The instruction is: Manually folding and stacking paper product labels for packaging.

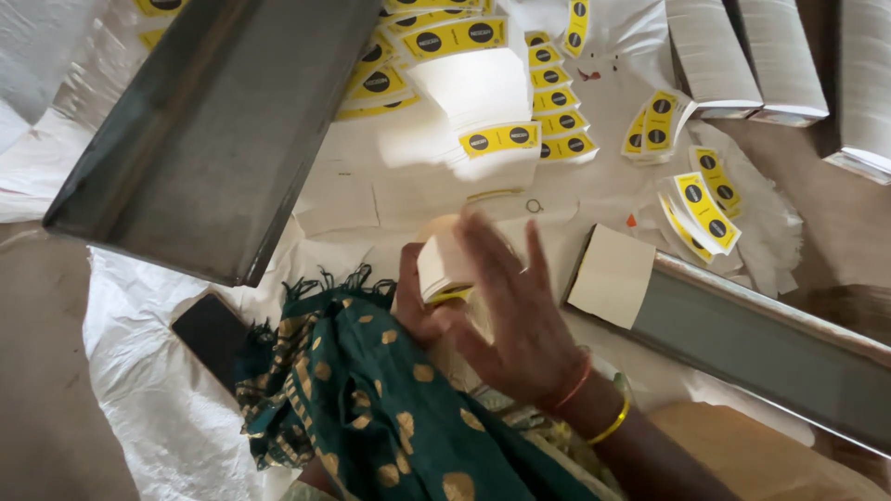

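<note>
My left hand (411,301) shows only its fingers past a green cloth with gold dots (371,399) and grips a small stack of white cards (438,267) with a yellow edge at the bottom. My right hand (520,320), with orange and yellow bangles at the wrist, lies against the stack's near side. Its fingers are spread and blurred. Both hands hover over a white woven sheet (148,408).
A grey metal trough (204,130) slants across the upper left. A second metal channel (770,343) at the right holds a cream card stack (613,276). Piles of yellow labels with black dots (557,102) lie beyond. A black phone (212,334) rests at the left.
</note>
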